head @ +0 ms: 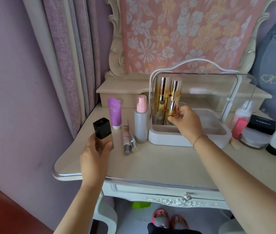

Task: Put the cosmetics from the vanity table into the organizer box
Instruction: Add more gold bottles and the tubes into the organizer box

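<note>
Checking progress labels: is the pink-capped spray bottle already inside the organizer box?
No, the spray bottle stands on the vanity table left of the organizer box, outside its white base.

A: What's worn? Quick.
B: Thin red string bracelet (199, 139) on the wrist behind the right hand (187, 123). Both forearms (231, 169) bare as far as shown.
A: Lower down?
B: Pink open-toe slippers (161, 217), grey over the toes, socks or not I can't tell. Also dark cloth (157, 228) just beside them, nearer the wearer; garment type unclear.
</note>
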